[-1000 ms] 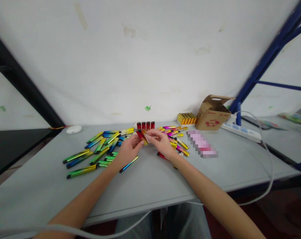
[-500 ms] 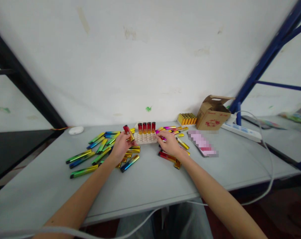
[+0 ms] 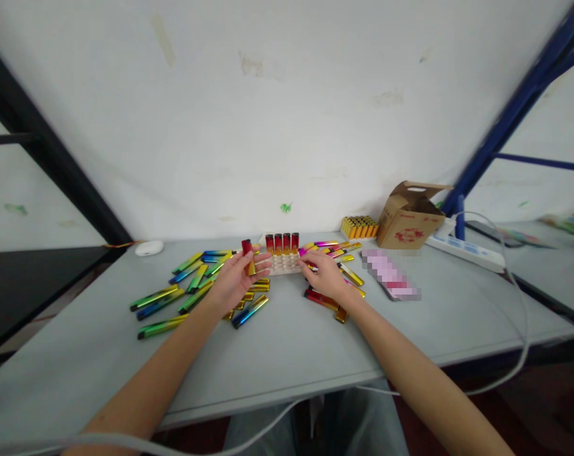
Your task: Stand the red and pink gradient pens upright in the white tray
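Observation:
My left hand (image 3: 232, 275) is closed round a red-and-gold lighter (image 3: 248, 256), held nearly upright between thumb and palm with the other fingers stretched out to the right. Just right of it stands a white holed tray (image 3: 285, 265). Along the tray's back row are several upright red-and-gold lighters (image 3: 282, 243) with dark tops. At the tray's right end, my right hand (image 3: 324, 271) has its bent fingertips pressed on the edge. Loose green, blue and gold lighters (image 3: 158, 296) lie to the left. Red, gold and magenta ones (image 3: 322, 299) lie around and under my right hand.
A tray of yellow lighters (image 3: 360, 227) stands at the wall beside an open cardboard box (image 3: 408, 225). A phone (image 3: 390, 275) with a blurred screen lies on the right, near a white power strip (image 3: 472, 252). A white case (image 3: 149, 248) sits back left. Cables hang in front.
My left hand has turned the lighter from tilted to nearly upright, and its fingers have spread out. The right hand stays at the tray's end. The view has shifted slightly.

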The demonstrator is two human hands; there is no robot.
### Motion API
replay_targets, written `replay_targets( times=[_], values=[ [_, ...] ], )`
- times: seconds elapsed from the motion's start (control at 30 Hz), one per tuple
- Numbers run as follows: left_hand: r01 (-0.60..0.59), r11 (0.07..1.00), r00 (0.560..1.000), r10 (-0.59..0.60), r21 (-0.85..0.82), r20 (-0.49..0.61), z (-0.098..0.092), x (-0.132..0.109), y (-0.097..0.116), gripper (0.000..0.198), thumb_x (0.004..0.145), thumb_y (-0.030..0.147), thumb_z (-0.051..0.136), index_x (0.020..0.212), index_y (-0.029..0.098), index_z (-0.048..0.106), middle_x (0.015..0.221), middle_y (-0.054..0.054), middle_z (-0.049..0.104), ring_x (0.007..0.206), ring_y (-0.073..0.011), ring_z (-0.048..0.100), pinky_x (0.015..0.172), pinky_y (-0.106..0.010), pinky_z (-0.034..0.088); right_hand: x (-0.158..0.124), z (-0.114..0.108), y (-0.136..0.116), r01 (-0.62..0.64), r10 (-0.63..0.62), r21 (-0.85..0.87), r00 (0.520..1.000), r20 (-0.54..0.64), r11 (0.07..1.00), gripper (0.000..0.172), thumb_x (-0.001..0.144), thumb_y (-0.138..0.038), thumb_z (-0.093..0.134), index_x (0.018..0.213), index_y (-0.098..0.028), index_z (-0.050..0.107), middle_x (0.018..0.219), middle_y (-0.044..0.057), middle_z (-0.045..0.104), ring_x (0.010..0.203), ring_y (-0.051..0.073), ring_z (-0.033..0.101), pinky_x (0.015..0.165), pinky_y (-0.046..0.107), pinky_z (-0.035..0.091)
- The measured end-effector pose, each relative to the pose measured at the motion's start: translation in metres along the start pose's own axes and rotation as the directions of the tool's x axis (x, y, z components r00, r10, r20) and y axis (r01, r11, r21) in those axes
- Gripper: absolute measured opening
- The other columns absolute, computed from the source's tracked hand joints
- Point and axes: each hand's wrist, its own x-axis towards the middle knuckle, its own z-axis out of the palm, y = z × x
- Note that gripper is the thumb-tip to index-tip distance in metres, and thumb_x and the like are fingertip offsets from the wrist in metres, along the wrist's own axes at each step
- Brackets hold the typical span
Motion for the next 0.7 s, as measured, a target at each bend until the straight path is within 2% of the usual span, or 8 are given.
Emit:
replay_targets(
  times=[0.1,0.2,0.27,0.37,0.43,0.53,0.6,0.7],
  values=[
    [0.027,0.997,0.999,-0.025,-0.071,0.027,-0.002,0.001,0.003,0.015,0.089,0.015,0.053,0.100,0.015,0.063,0.090,-0.008,0.072,0.053,-0.0076,0.057,0.052,-0.021,0.049,0.000,-0.001,-0.001,0.002,-0.002,-0.001,1.000,-0.009,1.000,0.017,0.090,-0.022,0.051,0.090,-0.018,0.068,0.094,0.009,0.069,0.090,0.021,0.060,0.083,0.034,0.045],
    [0.094,0.987,0.994,-0.085,-0.131,0.069,-0.004,0.002,0.006,0.027,0.094,0.026,0.044,0.099,0.011,0.066,0.082,-0.010,0.070,0.047,-0.0072,0.047,0.044,-0.021,0.042,-0.001,-0.001,-0.002,0.004,-0.004,0.002,1.000,-0.015,1.000,0.018,0.090,-0.022,0.051,0.090,-0.017,0.068,0.093,0.009,0.069,0.091,0.022,0.060,0.083,0.034,0.045],
    [0.119,0.982,0.992,-0.111,-0.145,0.065,-0.004,0.003,0.007,0.031,0.096,0.029,0.041,0.095,0.010,0.066,0.079,-0.010,0.069,0.049,-0.0082,0.049,0.046,-0.021,0.043,0.000,-0.002,-0.002,0.007,-0.007,0.003,1.000,-0.009,1.000,0.018,0.091,-0.022,0.051,0.089,-0.017,0.068,0.092,0.009,0.069,0.090,0.022,0.060,0.083,0.034,0.045],
    [0.092,0.991,0.996,-0.090,-0.101,0.027,-0.005,0.003,0.004,0.016,0.093,0.026,0.051,0.087,0.015,0.060,0.079,-0.007,0.070,0.055,-0.0091,0.056,0.053,-0.022,0.048,0.000,-0.002,-0.003,0.010,-0.010,-0.006,1.000,-0.008,1.000,0.019,0.092,-0.024,0.050,0.088,-0.018,0.067,0.090,0.008,0.068,0.088,0.021,0.059,0.083,0.034,0.044],
    [0.058,0.997,0.998,-0.056,-0.053,0.039,-0.005,0.003,0.000,0.009,0.089,0.025,0.059,0.085,0.017,0.055,0.080,-0.005,0.070,0.059,-0.0108,0.060,0.056,-0.024,0.050,0.000,-0.003,-0.004,0.012,-0.012,-0.013,1.000,-0.002,1.000,0.024,0.094,-0.028,0.047,0.085,-0.019,0.067,0.087,0.008,0.066,0.087,0.021,0.058,0.082,0.034,0.044],
    [0.011,1.000,0.996,-0.009,-0.019,0.085,-0.006,0.002,-0.004,0.014,0.086,0.026,0.065,0.086,0.018,0.053,0.080,-0.003,0.070,0.051,-0.0078,0.054,0.048,-0.019,0.042,0.000,-0.004,-0.006,0.007,-0.007,-0.003,1.000,0.003,1.000,0.039,0.100,-0.035,0.036,0.079,-0.019,0.064,0.082,0.007,0.064,0.084,0.021,0.057,0.081,0.034,0.043],
    [0.016,1.000,0.995,-0.014,-0.014,0.099,-0.006,0.002,-0.004,0.015,0.089,0.031,0.059,0.087,0.016,0.057,0.077,-0.004,0.069,0.046,-0.0059,0.047,0.043,-0.018,0.036,0.000,-0.005,-0.007,0.005,-0.005,0.021,1.000,-0.010,1.000,0.046,0.101,-0.039,0.029,0.077,-0.019,0.064,0.084,0.008,0.064,0.086,0.021,0.057,0.083,0.034,0.042],
    [0.075,0.997,0.990,-0.072,-0.014,0.121,-0.005,0.000,0.001,0.039,0.095,0.043,0.041,0.083,0.012,0.063,0.062,-0.004,0.062,0.047,-0.0092,0.047,0.045,-0.021,0.039,0.000,-0.006,-0.008,-0.002,0.004,0.055,1.000,-0.028,0.999,0.050,0.102,-0.042,0.025,0.079,-0.019,0.064,0.088,0.008,0.065,0.090,0.021,0.057,0.086,0.035,0.042]
  ],
)
